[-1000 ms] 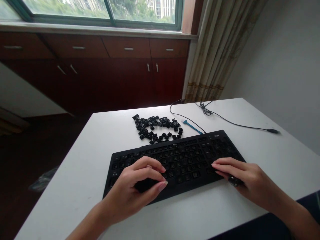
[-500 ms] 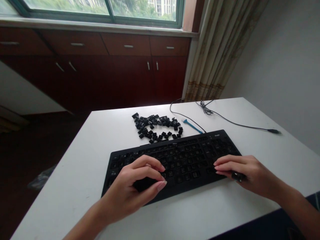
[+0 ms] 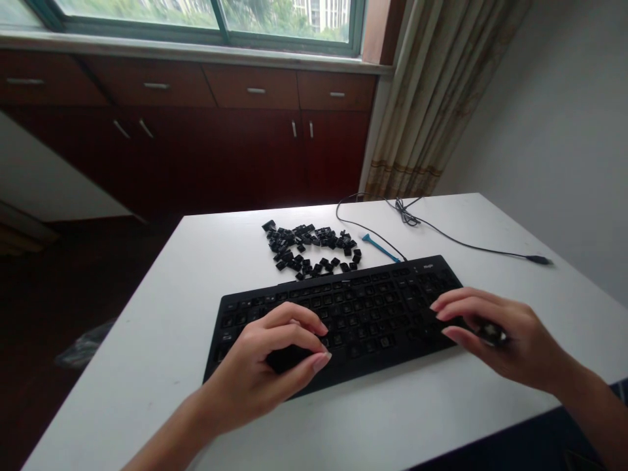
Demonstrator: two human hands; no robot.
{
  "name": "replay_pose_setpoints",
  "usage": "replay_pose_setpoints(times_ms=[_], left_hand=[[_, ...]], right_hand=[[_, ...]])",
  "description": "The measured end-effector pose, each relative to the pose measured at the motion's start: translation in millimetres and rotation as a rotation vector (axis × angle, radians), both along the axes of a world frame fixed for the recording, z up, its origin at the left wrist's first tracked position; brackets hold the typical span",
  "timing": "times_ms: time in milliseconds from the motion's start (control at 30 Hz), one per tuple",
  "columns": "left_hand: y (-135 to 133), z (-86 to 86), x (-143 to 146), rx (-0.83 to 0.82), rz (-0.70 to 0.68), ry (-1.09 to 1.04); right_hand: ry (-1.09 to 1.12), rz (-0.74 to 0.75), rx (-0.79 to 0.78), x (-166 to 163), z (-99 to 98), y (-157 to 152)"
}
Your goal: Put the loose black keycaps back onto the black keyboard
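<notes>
A black keyboard (image 3: 353, 363) lies at a slant on the white table, with bare key sockets showing over much of it. Over its left half is my left hand (image 3: 275, 360), thumb and fingertips brought together; whatever they hold, if anything, is hidden. My right hand (image 3: 495, 333) hovers by the keyboard's right end, thumb and forefinger apart. Tucked in its curled fingers is a small dark object (image 3: 492, 334) with a shiny spot, its kind unclear. Behind the keyboard lies a loose heap of black keycaps (image 3: 282, 241).
A blue plastic tool (image 3: 380, 248) rests behind the keyboard, beside the heap. The keyboard's black cable (image 3: 456, 242) runs across the back right of the white table (image 3: 161, 307), bundled partway, its plug near the right edge. Wooden cabinets (image 3: 206, 150) stand beyond.
My right hand has drawn a little right and away from the keys, its thumb and fingers parting. The left hand keeps its pose. The view has shifted slightly.
</notes>
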State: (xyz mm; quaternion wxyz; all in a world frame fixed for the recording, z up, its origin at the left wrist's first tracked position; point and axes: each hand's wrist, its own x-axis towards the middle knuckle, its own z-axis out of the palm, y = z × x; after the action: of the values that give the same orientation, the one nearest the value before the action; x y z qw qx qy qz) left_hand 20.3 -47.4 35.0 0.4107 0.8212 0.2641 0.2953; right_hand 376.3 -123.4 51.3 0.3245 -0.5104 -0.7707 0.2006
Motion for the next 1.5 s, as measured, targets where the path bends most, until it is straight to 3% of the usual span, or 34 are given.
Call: replay_pose_setpoints(times_ms=[100, 200, 467, 600, 767, 933, 1000, 1100, 1300, 1500], left_hand=[[-1, 1.8, 0, -0.018, -0.001, -0.005], [-1, 2.7, 0, -0.023, 0.003, -0.005], [0, -1.6, 0, -0.020, 0.004, -0.041], [-2, 0.3, 1, -0.036, 0.003, -0.053], [5, 8.0, -6, 0.005, 0.068, -0.022], [40, 20.2, -19, 0.135, 0.260, 0.184], [58, 23.6, -18, 0.230, 0.252, 0.258], [79, 24.0, -1, 0.396, 0.201, 0.387], [94, 13.4, 50, 0.435, 0.123, 0.675], [100, 10.1, 66, 0.425, 0.176, 0.749]], right_hand=[[0.520, -0.181, 0.010, -16, 12.1, -2], [0.912, -0.215, -0.051, -39, 20.1, 1], [0.827, -0.171, -0.185, -69, -11.2, 9], [0.861, -0.182, -0.174, -63, -4.1, 4], [0.559, -0.242, -0.243, -55, 6.6, 17], [0.026, -0.130, -0.065, -51, 12.5, 61], [-0.102, -0.076, 0.016, -53, 11.8, 85], [-0.335, -0.059, -0.005, -62, 5.4, 120], [-0.469, -0.117, -0.062, -88, -14.1, 157], [-0.539, -0.174, -0.131, -97, -27.6, 160]])
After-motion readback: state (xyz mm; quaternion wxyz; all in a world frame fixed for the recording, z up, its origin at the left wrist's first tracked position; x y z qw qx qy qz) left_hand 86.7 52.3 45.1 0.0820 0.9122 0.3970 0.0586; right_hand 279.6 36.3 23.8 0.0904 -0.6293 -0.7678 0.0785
